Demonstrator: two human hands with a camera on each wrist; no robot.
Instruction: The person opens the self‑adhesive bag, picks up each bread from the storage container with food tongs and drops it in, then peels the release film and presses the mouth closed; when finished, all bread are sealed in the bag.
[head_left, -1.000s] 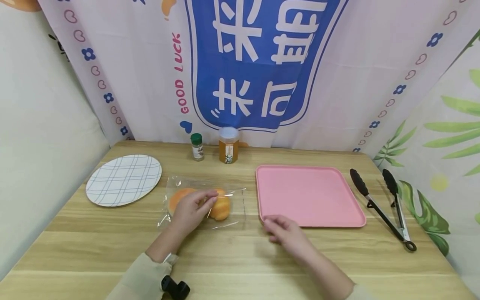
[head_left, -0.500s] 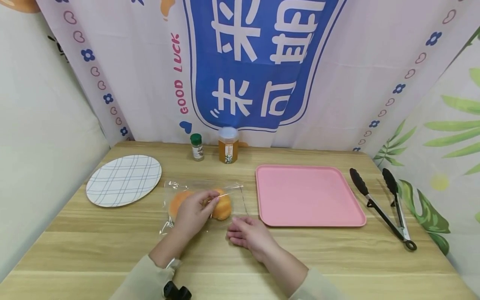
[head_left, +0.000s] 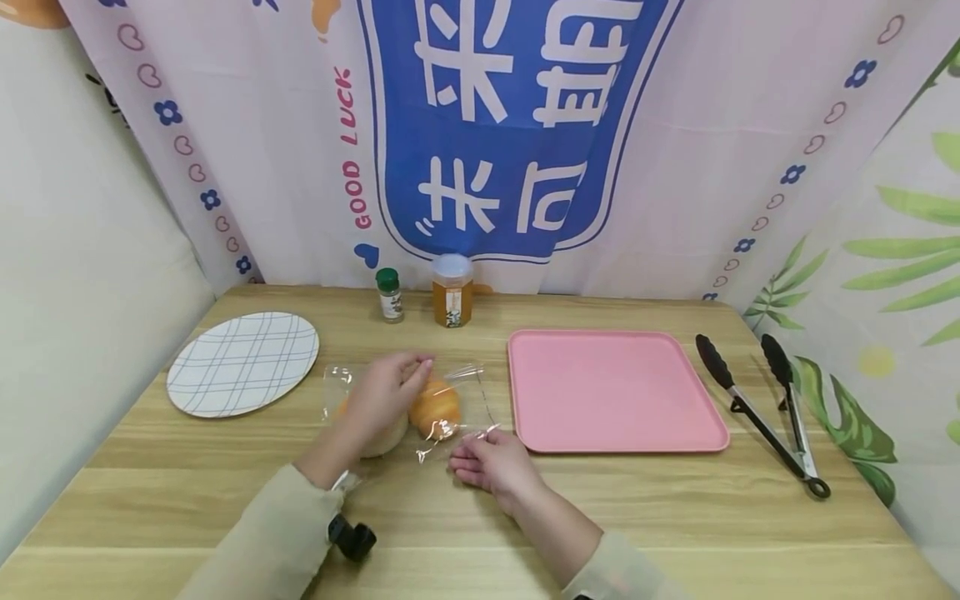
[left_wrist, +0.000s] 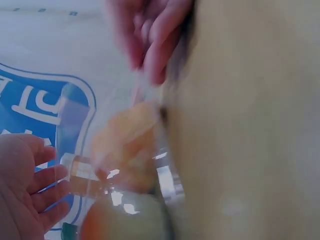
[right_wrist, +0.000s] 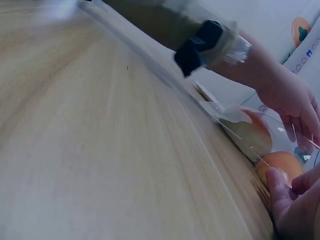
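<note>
Leftmost, a checked plate (head_left: 243, 364) lies well apart from the left hand (head_left: 386, 390), which, loosely open above the clear bag (head_left: 471, 398), partly covers one bun (head_left: 387, 439); whether it holds film, I cannot tell. Beside that bun, between the hands, another bun (head_left: 435, 408) lies bagged. Beyond both hands stand a shaker (head_left: 390, 296) and a jar (head_left: 452, 293). The right hand (head_left: 501, 468) pinches the bag's near edge; rightward lie a tray (head_left: 618, 392), then tongs (head_left: 765, 417). The left wrist view shows the left fingers apart, unlike the head view.

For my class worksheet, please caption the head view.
Left hand over a clear bag, right hand at its near corner, pink tray alongside.
</note>
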